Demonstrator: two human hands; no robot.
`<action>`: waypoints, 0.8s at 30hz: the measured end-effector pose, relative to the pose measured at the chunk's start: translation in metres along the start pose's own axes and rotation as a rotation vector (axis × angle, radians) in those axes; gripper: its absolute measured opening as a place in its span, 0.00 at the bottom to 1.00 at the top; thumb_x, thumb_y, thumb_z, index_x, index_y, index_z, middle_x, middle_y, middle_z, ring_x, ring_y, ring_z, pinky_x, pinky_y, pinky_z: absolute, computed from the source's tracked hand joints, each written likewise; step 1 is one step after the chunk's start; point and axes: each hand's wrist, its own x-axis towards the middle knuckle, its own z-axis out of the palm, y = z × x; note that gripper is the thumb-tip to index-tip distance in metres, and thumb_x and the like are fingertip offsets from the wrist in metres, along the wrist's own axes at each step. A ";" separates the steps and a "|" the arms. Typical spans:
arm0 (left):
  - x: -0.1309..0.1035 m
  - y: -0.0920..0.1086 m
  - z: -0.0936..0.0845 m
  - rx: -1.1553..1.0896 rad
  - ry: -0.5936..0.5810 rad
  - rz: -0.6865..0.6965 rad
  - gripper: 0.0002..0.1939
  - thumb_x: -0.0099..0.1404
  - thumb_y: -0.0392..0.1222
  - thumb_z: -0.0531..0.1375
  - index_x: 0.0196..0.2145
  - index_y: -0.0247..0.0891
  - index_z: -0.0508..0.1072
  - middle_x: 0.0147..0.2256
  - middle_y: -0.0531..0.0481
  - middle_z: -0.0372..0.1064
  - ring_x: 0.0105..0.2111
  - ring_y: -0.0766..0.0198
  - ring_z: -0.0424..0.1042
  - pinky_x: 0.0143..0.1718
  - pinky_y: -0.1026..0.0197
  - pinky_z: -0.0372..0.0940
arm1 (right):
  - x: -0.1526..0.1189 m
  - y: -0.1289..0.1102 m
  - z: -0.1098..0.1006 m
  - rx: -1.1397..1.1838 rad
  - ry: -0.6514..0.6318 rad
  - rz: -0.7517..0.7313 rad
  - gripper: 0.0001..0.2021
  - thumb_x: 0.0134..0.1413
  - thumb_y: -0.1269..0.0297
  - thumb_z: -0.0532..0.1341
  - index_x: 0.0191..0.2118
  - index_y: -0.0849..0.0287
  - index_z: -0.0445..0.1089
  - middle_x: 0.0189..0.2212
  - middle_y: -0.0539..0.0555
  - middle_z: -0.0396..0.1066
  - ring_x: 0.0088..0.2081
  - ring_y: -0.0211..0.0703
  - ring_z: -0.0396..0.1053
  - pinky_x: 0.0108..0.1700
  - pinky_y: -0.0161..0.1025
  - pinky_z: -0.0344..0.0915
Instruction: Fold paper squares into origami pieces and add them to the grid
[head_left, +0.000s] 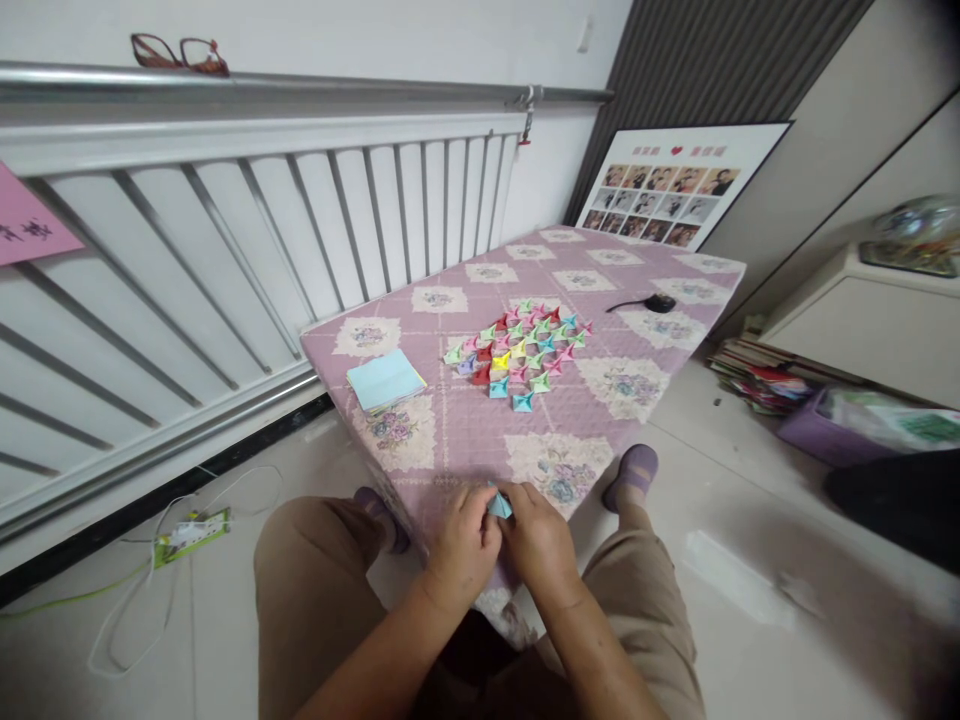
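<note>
Blue paper (499,506) tapering away from table's (469,440) near corner, axis unclear | left hand (466,530), right hand (538,530) pinching | origami (519,349) lying beyond

Small, folded, pale blue paper (499,506)

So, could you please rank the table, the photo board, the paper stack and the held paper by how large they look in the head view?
Largest to smallest:
1. Table
2. Photo board
3. Paper stack
4. Held paper, partly covered
</note>
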 end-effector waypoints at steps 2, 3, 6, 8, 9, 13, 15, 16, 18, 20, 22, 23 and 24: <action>-0.002 0.002 0.000 0.066 -0.023 0.013 0.21 0.59 0.28 0.51 0.49 0.41 0.67 0.43 0.45 0.68 0.45 0.58 0.68 0.50 0.53 0.65 | 0.001 0.001 -0.003 0.015 0.020 0.015 0.11 0.54 0.73 0.52 0.40 0.57 0.68 0.31 0.52 0.70 0.31 0.43 0.68 0.34 0.36 0.60; -0.003 0.002 0.000 0.102 -0.030 0.015 0.22 0.60 0.29 0.51 0.50 0.41 0.66 0.43 0.45 0.68 0.45 0.57 0.68 0.49 0.53 0.65 | 0.001 0.001 -0.004 0.019 0.031 0.021 0.11 0.54 0.74 0.52 0.39 0.57 0.68 0.31 0.52 0.70 0.31 0.43 0.68 0.33 0.36 0.60; -0.003 0.004 0.001 0.191 -0.030 0.002 0.24 0.59 0.29 0.52 0.53 0.40 0.64 0.45 0.44 0.66 0.47 0.55 0.66 0.50 0.52 0.64 | 0.000 -0.001 -0.007 0.025 0.048 0.038 0.11 0.53 0.74 0.52 0.39 0.57 0.69 0.31 0.52 0.70 0.31 0.43 0.68 0.33 0.36 0.60; -0.001 0.004 0.001 0.203 -0.041 -0.019 0.26 0.57 0.29 0.53 0.54 0.40 0.63 0.46 0.44 0.65 0.48 0.55 0.65 0.51 0.53 0.63 | -0.001 -0.002 -0.008 0.027 0.052 0.044 0.12 0.52 0.74 0.52 0.39 0.56 0.69 0.30 0.52 0.70 0.31 0.42 0.68 0.33 0.36 0.60; 0.001 0.004 0.000 0.201 -0.056 -0.033 0.27 0.56 0.28 0.53 0.54 0.40 0.63 0.47 0.44 0.65 0.48 0.56 0.65 0.52 0.53 0.63 | -0.001 -0.003 -0.008 0.026 0.052 0.044 0.12 0.51 0.74 0.52 0.39 0.56 0.69 0.30 0.52 0.70 0.30 0.42 0.68 0.32 0.36 0.59; 0.009 0.004 -0.007 0.249 -0.146 -0.096 0.24 0.59 0.30 0.52 0.53 0.40 0.64 0.47 0.44 0.65 0.47 0.56 0.66 0.51 0.55 0.63 | -0.003 -0.002 -0.005 0.024 0.039 0.051 0.13 0.51 0.74 0.51 0.38 0.58 0.69 0.30 0.52 0.70 0.31 0.43 0.69 0.32 0.36 0.60; 0.012 0.003 -0.010 0.287 -0.156 -0.104 0.25 0.59 0.32 0.53 0.55 0.40 0.62 0.51 0.43 0.62 0.51 0.55 0.65 0.52 0.54 0.61 | -0.004 -0.001 -0.003 0.028 0.033 0.069 0.13 0.51 0.74 0.51 0.38 0.59 0.69 0.30 0.53 0.70 0.31 0.43 0.69 0.32 0.36 0.61; 0.012 0.003 -0.011 0.296 -0.147 -0.106 0.26 0.59 0.33 0.54 0.56 0.39 0.61 0.53 0.42 0.60 0.53 0.54 0.63 0.53 0.54 0.61 | -0.004 -0.001 -0.002 0.032 0.030 0.076 0.12 0.51 0.74 0.51 0.38 0.59 0.69 0.30 0.53 0.71 0.31 0.43 0.70 0.32 0.36 0.61; 0.012 0.004 -0.012 0.301 -0.131 -0.137 0.27 0.60 0.35 0.54 0.57 0.39 0.59 0.54 0.41 0.60 0.53 0.52 0.63 0.53 0.53 0.61 | -0.005 0.000 -0.001 0.036 0.029 0.089 0.12 0.51 0.73 0.51 0.38 0.59 0.69 0.31 0.53 0.71 0.31 0.43 0.70 0.32 0.36 0.61; 0.011 0.004 -0.012 0.292 -0.162 -0.203 0.27 0.61 0.37 0.54 0.58 0.38 0.58 0.48 0.41 0.66 0.48 0.52 0.68 0.49 0.53 0.63 | -0.005 0.000 -0.001 0.042 0.034 0.094 0.11 0.51 0.73 0.52 0.38 0.59 0.69 0.31 0.53 0.71 0.31 0.43 0.70 0.32 0.36 0.61; 0.010 0.003 -0.012 0.279 -0.207 -0.252 0.26 0.61 0.37 0.54 0.58 0.38 0.58 0.41 0.43 0.70 0.42 0.53 0.71 0.45 0.53 0.65 | -0.004 0.000 -0.001 0.051 0.039 0.092 0.11 0.52 0.72 0.52 0.38 0.59 0.69 0.31 0.53 0.72 0.31 0.43 0.70 0.32 0.36 0.62; 0.010 0.002 -0.012 0.270 -0.208 -0.251 0.27 0.61 0.37 0.54 0.57 0.38 0.58 0.40 0.44 0.71 0.41 0.53 0.71 0.44 0.53 0.65 | -0.004 0.000 -0.001 0.055 0.041 0.090 0.11 0.52 0.72 0.52 0.38 0.59 0.69 0.31 0.53 0.72 0.31 0.43 0.70 0.32 0.36 0.62; 0.010 0.001 -0.012 0.266 -0.188 -0.237 0.27 0.60 0.37 0.55 0.57 0.38 0.58 0.41 0.43 0.70 0.41 0.53 0.71 0.43 0.53 0.65 | -0.004 0.000 -0.001 0.058 0.042 0.090 0.11 0.52 0.72 0.52 0.38 0.59 0.69 0.31 0.53 0.72 0.31 0.44 0.70 0.32 0.36 0.62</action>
